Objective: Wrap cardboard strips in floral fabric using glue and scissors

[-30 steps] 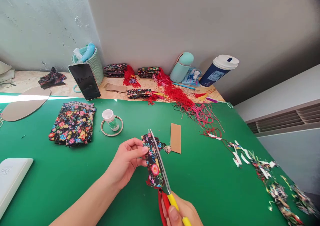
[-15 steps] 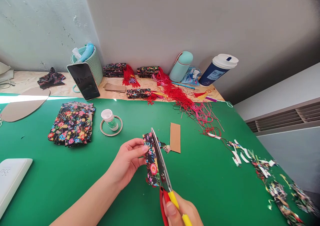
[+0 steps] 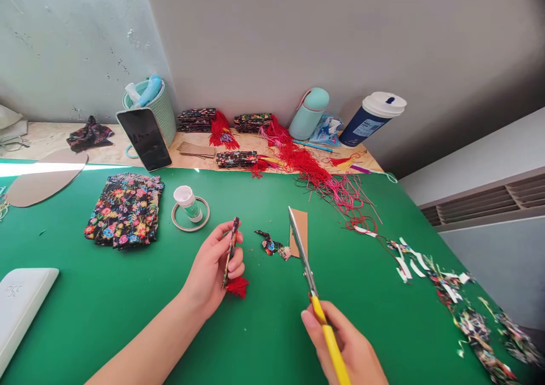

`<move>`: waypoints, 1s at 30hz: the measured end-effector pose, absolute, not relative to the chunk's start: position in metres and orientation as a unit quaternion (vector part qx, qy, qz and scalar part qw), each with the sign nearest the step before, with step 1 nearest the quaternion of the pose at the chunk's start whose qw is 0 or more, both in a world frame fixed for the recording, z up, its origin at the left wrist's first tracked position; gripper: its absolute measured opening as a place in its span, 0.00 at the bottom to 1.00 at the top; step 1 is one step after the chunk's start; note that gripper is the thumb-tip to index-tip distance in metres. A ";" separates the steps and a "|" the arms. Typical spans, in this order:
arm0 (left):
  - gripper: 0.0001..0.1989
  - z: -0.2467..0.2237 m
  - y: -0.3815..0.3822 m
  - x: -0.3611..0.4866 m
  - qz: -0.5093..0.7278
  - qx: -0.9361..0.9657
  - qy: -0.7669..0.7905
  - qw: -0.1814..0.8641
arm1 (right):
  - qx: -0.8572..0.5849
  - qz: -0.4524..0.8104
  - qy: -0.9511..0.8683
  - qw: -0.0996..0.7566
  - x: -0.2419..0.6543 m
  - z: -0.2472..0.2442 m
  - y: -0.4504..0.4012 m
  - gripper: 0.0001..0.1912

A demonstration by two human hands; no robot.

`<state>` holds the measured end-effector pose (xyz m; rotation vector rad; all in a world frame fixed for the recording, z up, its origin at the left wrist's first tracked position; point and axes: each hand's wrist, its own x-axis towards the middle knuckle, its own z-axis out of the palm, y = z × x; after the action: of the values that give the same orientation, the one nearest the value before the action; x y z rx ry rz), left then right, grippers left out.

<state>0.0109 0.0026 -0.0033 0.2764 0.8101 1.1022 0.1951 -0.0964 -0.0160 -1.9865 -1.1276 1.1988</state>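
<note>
My left hand (image 3: 213, 271) holds a thin strip covered in floral fabric (image 3: 231, 251), turned edge-on, with a red tassel (image 3: 237, 287) at its lower end. Scissors (image 3: 310, 271) with yellow handles are in my right hand (image 3: 344, 339); their blades look closed and point away over a tan cardboard piece (image 3: 300, 234). Between the hands, small floral fabric scraps (image 3: 272, 246) lie on the green table surface (image 3: 264, 339), touching or close to the cardboard's left side.
Folded floral fabric (image 3: 125, 212), a small white jar (image 3: 187, 203) inside a ring, and a phone (image 3: 145, 138) are on the left. Along the back are fabric bundles (image 3: 236, 158), red threads (image 3: 304, 160), a bottle (image 3: 309, 114) and a cup (image 3: 372, 118). Scraps (image 3: 472, 325) lie at right.
The scissors have moved right, away from the fabric piece, and their blades have closed. My left hand has turned the piece edge-on, showing the red tassel. Another scrap is visible on the table.
</note>
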 end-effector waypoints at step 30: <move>0.13 -0.002 -0.001 0.011 0.456 0.185 0.429 0.758 | -0.730 -0.040 -0.677 0.087 0.200 -0.022 -0.092 0.23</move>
<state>0.0111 -0.0005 -0.0019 0.4029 0.9357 0.9928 0.1998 -0.0921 -0.0217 -2.1751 -2.0156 -0.1183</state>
